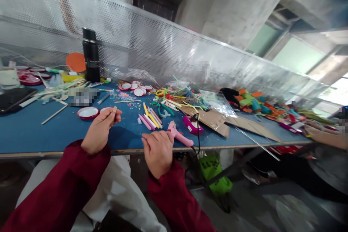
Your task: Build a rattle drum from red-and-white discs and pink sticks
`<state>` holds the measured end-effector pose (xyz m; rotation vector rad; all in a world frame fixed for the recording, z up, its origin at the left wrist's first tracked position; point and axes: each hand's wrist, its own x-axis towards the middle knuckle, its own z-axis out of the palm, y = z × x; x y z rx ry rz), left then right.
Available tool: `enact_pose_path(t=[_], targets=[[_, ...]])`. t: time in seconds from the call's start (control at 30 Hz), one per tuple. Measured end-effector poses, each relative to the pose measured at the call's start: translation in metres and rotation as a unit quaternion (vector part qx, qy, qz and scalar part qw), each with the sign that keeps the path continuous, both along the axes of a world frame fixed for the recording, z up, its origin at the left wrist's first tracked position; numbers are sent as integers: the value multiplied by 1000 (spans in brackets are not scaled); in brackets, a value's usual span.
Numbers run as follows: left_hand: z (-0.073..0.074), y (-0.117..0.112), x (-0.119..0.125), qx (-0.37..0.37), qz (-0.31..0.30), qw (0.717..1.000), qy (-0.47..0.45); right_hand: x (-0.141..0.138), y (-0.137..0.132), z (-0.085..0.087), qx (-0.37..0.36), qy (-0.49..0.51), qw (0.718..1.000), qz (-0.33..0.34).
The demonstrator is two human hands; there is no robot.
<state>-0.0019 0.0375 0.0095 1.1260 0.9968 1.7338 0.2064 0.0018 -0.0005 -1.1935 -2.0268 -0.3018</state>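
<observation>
My left hand is raised over the blue table, its fingers pinched on a thin wooden stick. My right hand rests at the table's front edge, fingers curled around the grip of a pink glue gun that lies on the table with its black cord running off the edge. Just beyond my hands lie several pink and yellow glue sticks and a red-rimmed white lid. Both my sleeves are dark red.
A black flask stands at the back by a perforated metal screen. More lids, wooden sticks, coloured wires, cardboard and a phone lie around. Another person's arm rests at far right.
</observation>
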Motion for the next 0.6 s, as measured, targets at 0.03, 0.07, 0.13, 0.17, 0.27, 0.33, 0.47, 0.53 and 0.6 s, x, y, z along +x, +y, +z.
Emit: enact_pose_path(t=[0.03, 0.07, 0.13, 0.17, 0.27, 0.33, 0.47, 0.53, 0.6], targets=[[0, 0, 0, -5, -1, 1000, 9, 3, 4, 3, 9, 0, 1000, -8], [-1, 0, 0, -13, -4, 1000, 20, 6, 8, 7, 19, 0, 1000, -18], [0, 0, 1, -29, -20, 999, 42, 10, 16, 16, 34, -3, 999, -41], [1, 0, 2, -34, -29, 998, 48, 11, 19, 20, 38, -3, 998, -49], [4, -2, 4, -37, -53, 997, 35, 13, 24, 27, 46, 0, 997, -63], [6, -4, 5, -41, -60, 997, 19, 13, 24, 25, 48, 5, 996, -69], [9, -6, 5, -49, -55, 997, 17, 10, 22, 15, 35, -1, 997, -67], [8, -7, 4, -45, -50, 997, 24, 7, 24, 13, 29, -7, 997, -64], [6, -7, 3, -35, -50, 998, 29, 4, 27, 15, 24, -12, 998, -64]])
